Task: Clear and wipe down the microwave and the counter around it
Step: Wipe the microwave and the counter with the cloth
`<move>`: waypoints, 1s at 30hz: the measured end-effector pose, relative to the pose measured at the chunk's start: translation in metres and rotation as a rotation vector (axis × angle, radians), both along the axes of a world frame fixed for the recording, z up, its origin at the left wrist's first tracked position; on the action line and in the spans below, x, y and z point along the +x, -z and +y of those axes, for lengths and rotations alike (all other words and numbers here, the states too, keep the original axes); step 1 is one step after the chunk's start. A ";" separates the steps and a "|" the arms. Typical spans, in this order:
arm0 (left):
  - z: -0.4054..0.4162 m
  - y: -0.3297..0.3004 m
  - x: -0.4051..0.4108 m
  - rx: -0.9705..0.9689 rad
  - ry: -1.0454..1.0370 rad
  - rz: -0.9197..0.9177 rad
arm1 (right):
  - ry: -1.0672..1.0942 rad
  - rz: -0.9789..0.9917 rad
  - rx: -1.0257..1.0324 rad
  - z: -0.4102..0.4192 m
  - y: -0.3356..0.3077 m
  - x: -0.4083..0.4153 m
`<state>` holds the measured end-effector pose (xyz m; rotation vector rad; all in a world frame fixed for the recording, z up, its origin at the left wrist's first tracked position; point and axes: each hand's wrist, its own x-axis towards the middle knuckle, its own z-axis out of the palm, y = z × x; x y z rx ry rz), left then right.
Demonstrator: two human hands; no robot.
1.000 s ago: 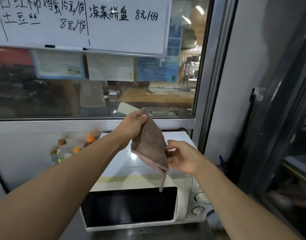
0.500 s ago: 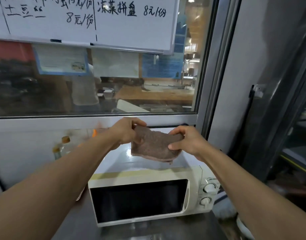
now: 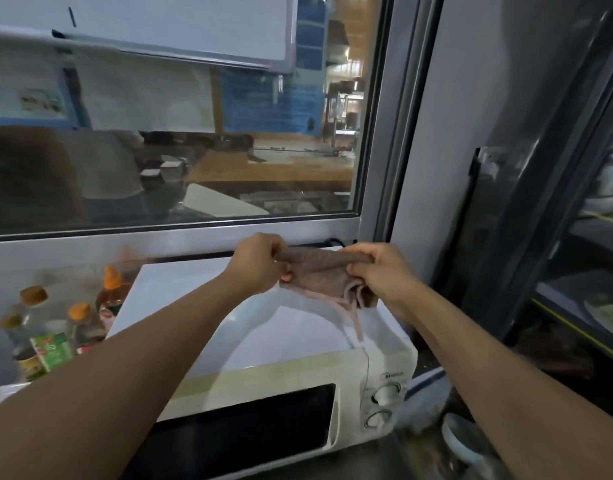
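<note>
The left forearm hides the microwave's (image 3: 298,341) left front corner, and the bottom edge cuts off its door. The bottles (image 3: 73,320) left of the microwave are blurred, their labels unreadable. The whiteboard (image 3: 166,26) above the microwave runs past the top edge. A round object (image 3: 460,438) right of the microwave is too blurred to identify.

cloth (image 3: 320,277) folded over, now gripped w/ both hands (bunched)
</note>
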<state>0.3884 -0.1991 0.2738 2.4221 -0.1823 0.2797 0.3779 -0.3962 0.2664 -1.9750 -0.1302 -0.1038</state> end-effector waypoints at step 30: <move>0.012 0.099 0.154 0.583 -0.077 0.100 | -0.067 0.005 -0.767 -0.017 0.100 0.213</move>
